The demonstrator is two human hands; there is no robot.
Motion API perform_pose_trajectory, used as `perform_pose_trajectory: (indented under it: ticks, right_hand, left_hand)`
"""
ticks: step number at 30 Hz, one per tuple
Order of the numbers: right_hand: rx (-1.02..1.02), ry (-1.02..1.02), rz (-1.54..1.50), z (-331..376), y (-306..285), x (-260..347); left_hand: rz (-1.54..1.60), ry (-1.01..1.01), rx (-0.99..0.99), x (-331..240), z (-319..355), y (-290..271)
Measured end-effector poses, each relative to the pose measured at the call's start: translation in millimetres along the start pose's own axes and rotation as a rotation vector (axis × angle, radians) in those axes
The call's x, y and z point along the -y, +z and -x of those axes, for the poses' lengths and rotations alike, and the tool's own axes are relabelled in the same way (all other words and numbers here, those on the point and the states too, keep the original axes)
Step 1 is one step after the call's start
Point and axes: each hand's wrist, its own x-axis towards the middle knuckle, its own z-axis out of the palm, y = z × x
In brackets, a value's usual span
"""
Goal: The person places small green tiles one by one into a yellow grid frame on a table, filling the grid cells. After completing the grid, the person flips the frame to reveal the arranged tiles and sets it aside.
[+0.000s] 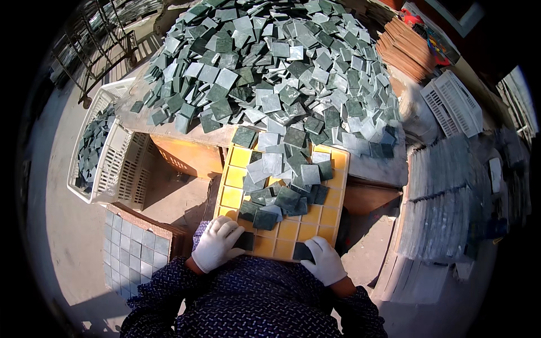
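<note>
A yellow grid tray (287, 232) with pale dividers lies in front of me, tilted up against the table's edge. Loose square stone tiles (288, 198), dark green and grey, spill over its upper half. My left hand (218, 242), in a white glove, is at the tray's lower left corner, fingers and thumb closed about the edge of a dark tile (245, 241). At the lower right, my gloved right hand (324, 262) has its fingertips and thumb on another dark tile (302, 252). Bare yellow cells show between these two tiles.
A large heap of stone tiles (270, 73) covers the table beyond the tray. White plastic crates (121, 160) stand at left, one holding tiles. Below them is a stack of tiled sheets (135, 245). Bundled grey slabs (439, 203) and another white crate (451, 104) are at right.
</note>
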Motion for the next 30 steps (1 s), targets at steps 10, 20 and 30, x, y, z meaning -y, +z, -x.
perform_pose_trajectory:
  ticks: [10,20,30]
  right_hand:
    - [-0.081,0.005,-0.089,11.6,-7.6,-11.1]
    - [-0.076,-0.148,-0.016,5.2,16.1,-3.6]
    - [-0.295,-0.301,0.265,-88.1,21.8,53.9]
  left_hand:
    - [0.04,-0.026,0.007,7.9,11.8,-1.0]
    - [0.065,0.035,0.002,5.6,5.5,3.3]
    - [0.008,0.01,-0.191,10.7,-36.7,-1.6]
